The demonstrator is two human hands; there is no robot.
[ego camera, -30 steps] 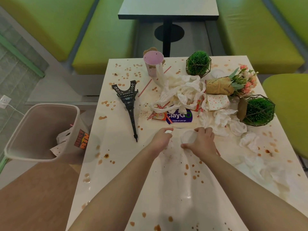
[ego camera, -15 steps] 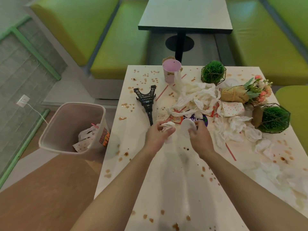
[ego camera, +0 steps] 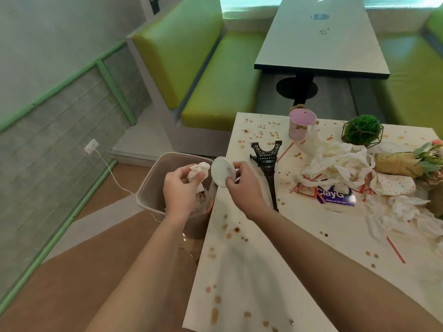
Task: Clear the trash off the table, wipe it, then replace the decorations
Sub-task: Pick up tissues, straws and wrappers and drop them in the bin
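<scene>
We note the left hand point(ego camera: 181, 188) clenched around a crumpled napkin point(ego camera: 199, 170), held above the open trash bin point(ego camera: 153, 183). The right hand point(ego camera: 242, 185) pinches a white round lid point(ego camera: 220, 172) at the table point(ego camera: 275, 259) edge, at 3 o'clock from the bin. Eiffel tower model point(ego camera: 267, 161) lies at 3 o'clock of that hand; tissue heap point(ego camera: 335, 161) further right.

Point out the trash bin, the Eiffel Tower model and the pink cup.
trash bin point(ego camera: 153, 180), head view, on its left inner wall.
Eiffel Tower model point(ego camera: 266, 161), head view, on the lattice body below its arched base.
pink cup point(ego camera: 298, 130), head view, on its outer side wall.
</scene>
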